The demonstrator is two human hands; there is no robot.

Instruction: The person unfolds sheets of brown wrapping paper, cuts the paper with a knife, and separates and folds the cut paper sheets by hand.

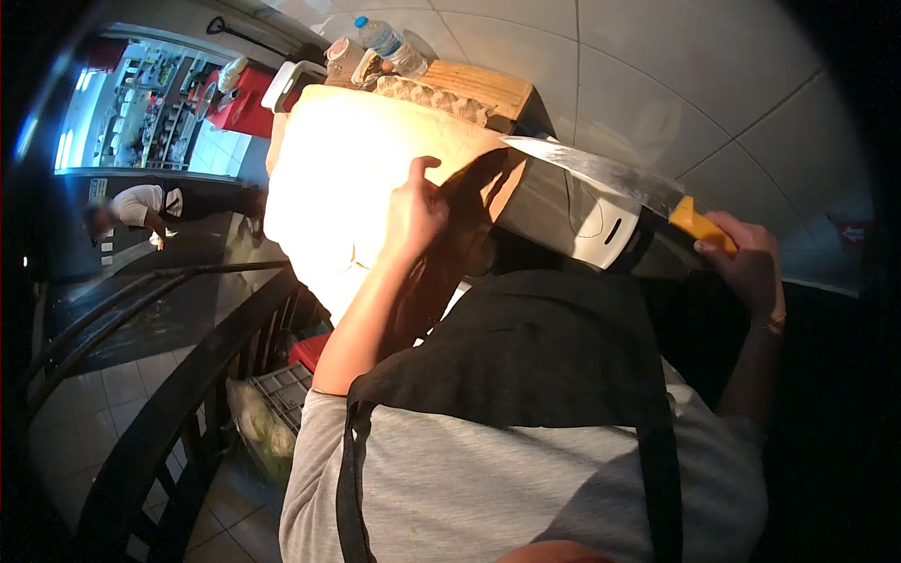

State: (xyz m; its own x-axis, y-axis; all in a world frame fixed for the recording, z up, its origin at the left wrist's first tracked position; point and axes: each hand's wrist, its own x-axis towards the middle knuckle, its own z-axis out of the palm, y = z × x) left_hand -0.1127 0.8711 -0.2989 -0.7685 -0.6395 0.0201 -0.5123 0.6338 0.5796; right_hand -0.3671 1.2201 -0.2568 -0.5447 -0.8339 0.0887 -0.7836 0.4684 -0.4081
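Observation:
My right hand point(749, 258) is closed around the yellow handle of a large knife point(601, 171). Its long blade points left, and the tip reaches the edge of a pale brown, sheet-like surface point(375, 141). Strong light washes out much of that surface, so its material is hard to tell. Over its right part is my left hand point(416, 214), index finger bent and apart from the curled others, with nothing visible in it. Whether it touches the surface I cannot tell. A white plastic container point(563, 211) with a slot handle lies beneath the blade.
Behind the surface are an egg carton point(432, 97), a wooden block point(483, 89) and a water bottle point(389, 45) by the tiled wall. A dark railing point(188, 403) runs at left, near a crate point(282, 399). Another person point(145, 206) stands farther off.

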